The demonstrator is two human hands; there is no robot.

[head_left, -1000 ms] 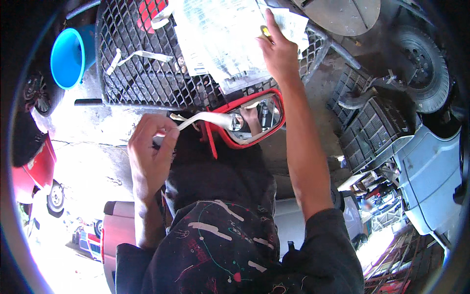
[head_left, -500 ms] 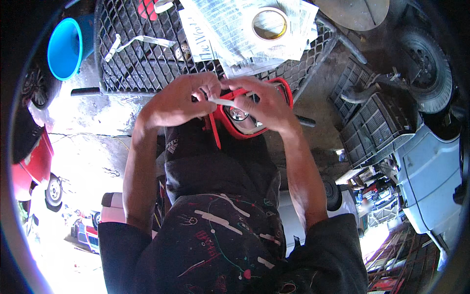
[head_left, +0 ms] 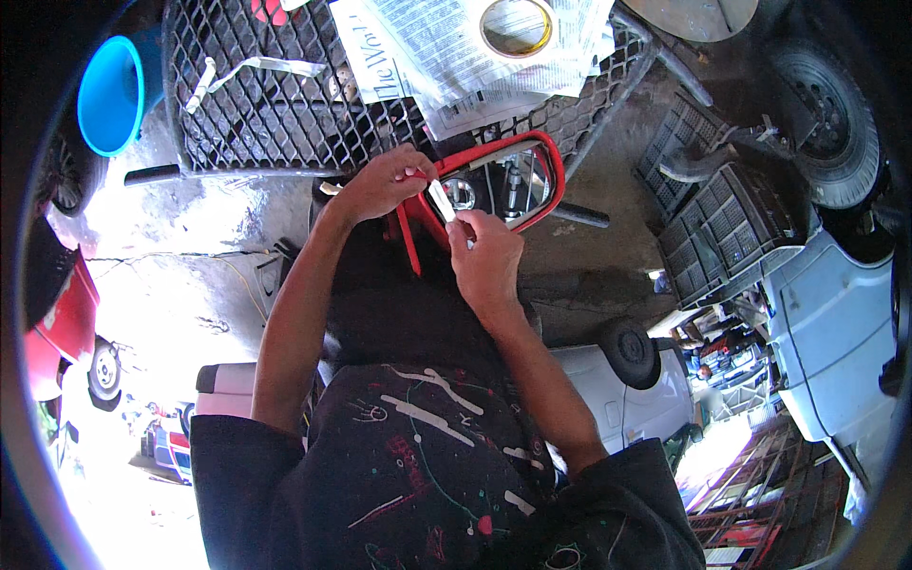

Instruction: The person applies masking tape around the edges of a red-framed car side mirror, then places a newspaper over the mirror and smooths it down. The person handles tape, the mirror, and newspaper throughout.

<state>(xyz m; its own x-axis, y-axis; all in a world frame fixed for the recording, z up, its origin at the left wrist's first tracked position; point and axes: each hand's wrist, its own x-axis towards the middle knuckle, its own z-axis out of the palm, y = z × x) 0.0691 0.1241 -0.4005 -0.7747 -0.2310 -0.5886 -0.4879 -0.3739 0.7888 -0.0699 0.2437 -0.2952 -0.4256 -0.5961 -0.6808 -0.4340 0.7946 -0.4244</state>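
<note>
A short strip of white masking tape (head_left: 441,201) is stretched between my two hands. My left hand (head_left: 385,185) pinches its upper end at the left edge of a red-framed car side mirror (head_left: 554,157). Below, my right hand (head_left: 487,256) grips the lower end between thumb and fingers. The mirror rests by my knees, its glass facing up and reflecting metal parts. The tape lies over or just above the mirror's left rim; which one I cannot tell. A narrow red arm (head_left: 408,242) of the mirror points down toward my lap.
Ahead stands a black metal mesh table (head_left: 256,123) with newspaper sheets (head_left: 427,71), a tape roll (head_left: 485,38) and a crumpled tape strip (head_left: 275,65). A blue bucket (head_left: 109,95) is at the left. Black crates (head_left: 731,214) and a wheel (head_left: 826,123) are at the right.
My right hand has moved down and left, turning the tape strip from nearly level to steep. My left hand has shifted slightly right, to the mirror's left edge. More of the glass shows.
</note>
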